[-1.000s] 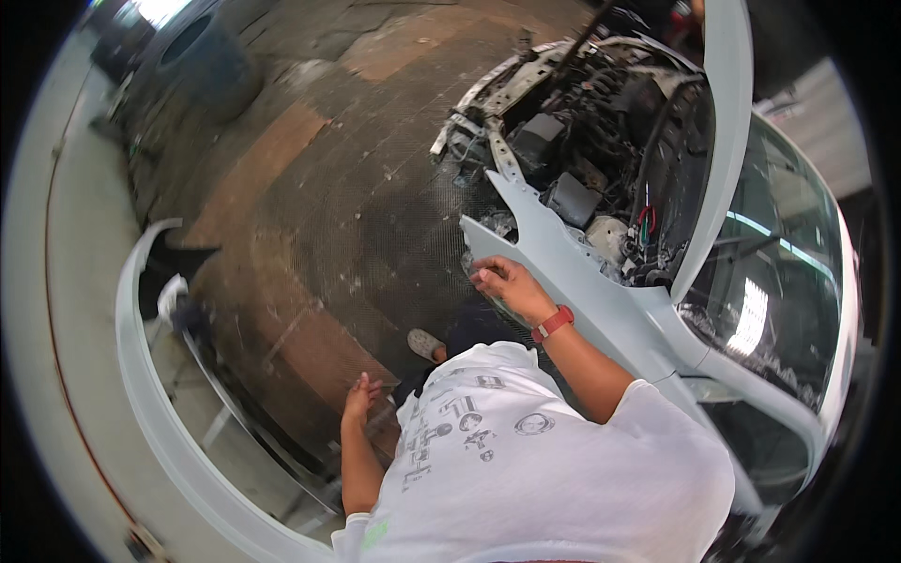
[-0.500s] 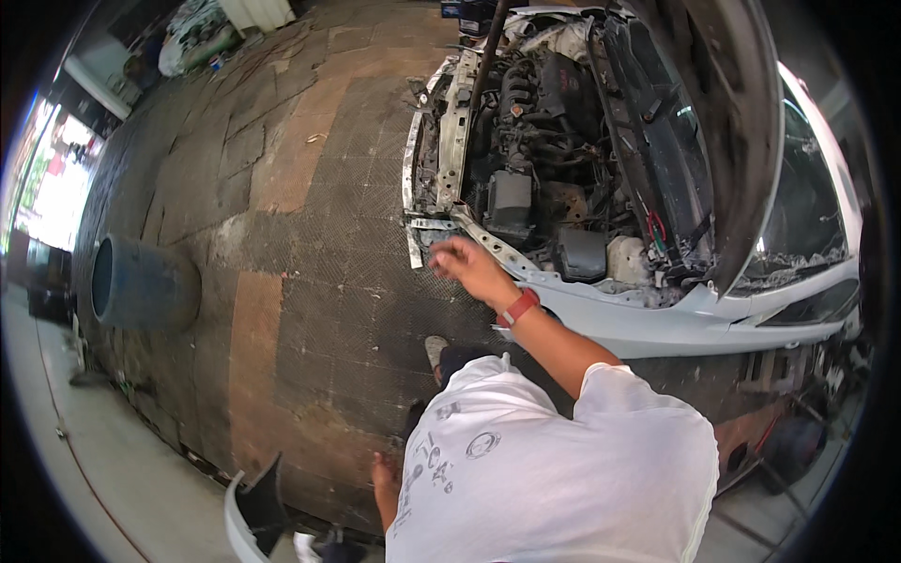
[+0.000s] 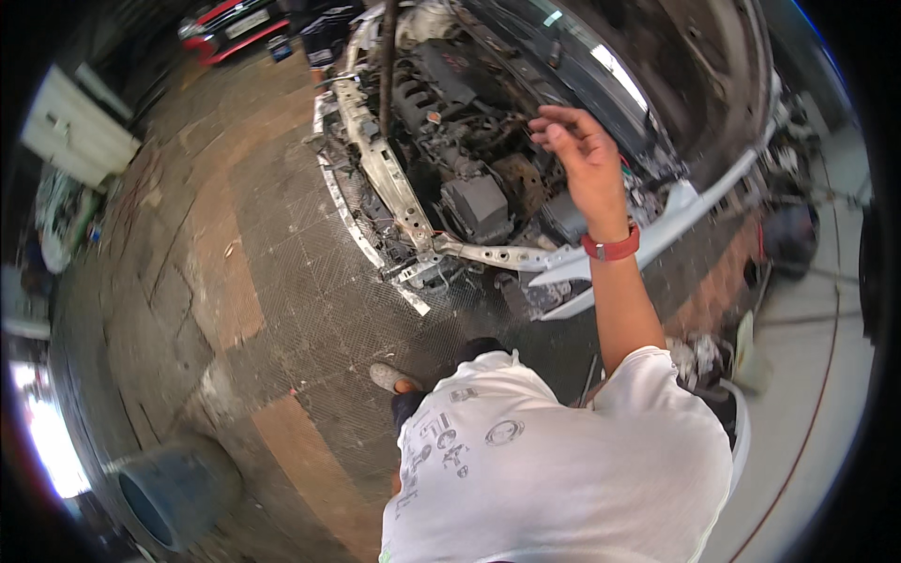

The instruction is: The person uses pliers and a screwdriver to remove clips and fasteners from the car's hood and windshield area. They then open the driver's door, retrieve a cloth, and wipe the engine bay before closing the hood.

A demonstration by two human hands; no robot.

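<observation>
My right hand (image 3: 584, 159), with a red-strapped watch (image 3: 612, 244) on its wrist, is raised over the side of a car's engine bay. Its fingers are loosely bent and apart, and nothing shows in them. Beneath and beyond it lie the exposed engine (image 3: 427, 98), a dark grey box (image 3: 477, 206) and hoses. Bare metal forms the front frame (image 3: 385, 174), stripped of its bumper. The pale fender (image 3: 690, 211) runs below the raised hood (image 3: 718, 56). My left hand does not show.
A dark rod (image 3: 388, 66) stands at the car's front. On the worn tiled floor (image 3: 310, 281), a blue barrel (image 3: 178, 493) lies on its side at lower left. A red car (image 3: 230, 28) is at the back. Loose parts (image 3: 699, 361) lie at right.
My right hand has risen and moved right, from the front corner to over the engine bay. The view has turned right, and my left hand has gone out of sight.
</observation>
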